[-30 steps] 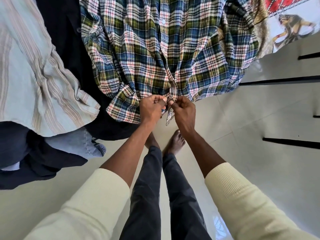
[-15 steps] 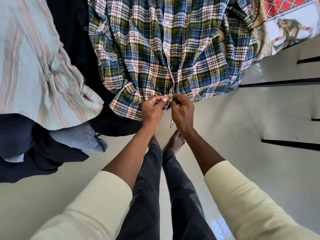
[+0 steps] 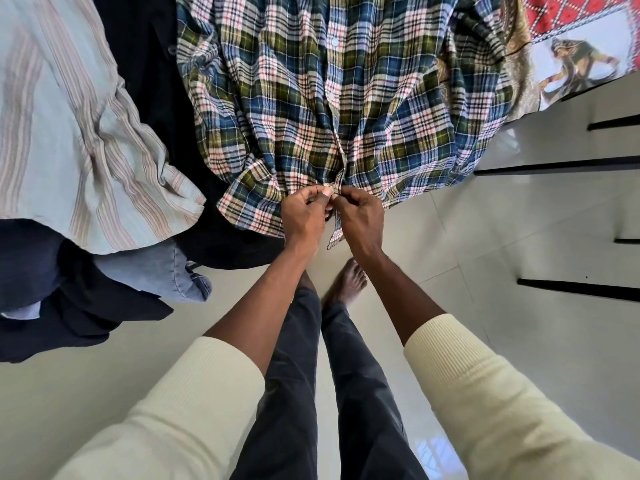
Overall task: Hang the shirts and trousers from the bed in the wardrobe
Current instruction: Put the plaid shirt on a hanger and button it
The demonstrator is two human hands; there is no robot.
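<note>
I see both hands meeting at the bottom of the plaid shirt [image 3: 311,109], which hangs straight ahead of me and spreads up and away from the fingers. My left hand [image 3: 304,216] has its fingers [image 3: 317,194] curled in, thumb and forefinger pinching the left edge of the front placket near the hem. My right hand [image 3: 362,220] is curled the same way, pinching the opposite edge just beside the left fingers, so the 2 hands touch or nearly touch at the placket. A short tail of plaid hem [image 3: 334,233] drops down between the 2 wrists. I cannot tell whether a button sits between the fingertips; it is too small to make out.

To the left of my fingers hangs a pale striped shirt [image 3: 79,133], and between it and the plaid one a dark garment [image 3: 145,64]. Below the striped shirt, lower left of the fingers, light blue fabric [image 3: 156,271] and more dark navy cloth [image 3: 52,306] hang down. Far up and to the right of the fingers is a red patterned cloth [image 3: 568,12]. Under the fingers I see the pale tiled floor [image 3: 519,341], a bare foot [image 3: 348,280], dark trousers [image 3: 294,393] on the legs, and cream sleeves [image 3: 485,393] pushed up both forearms.
</note>
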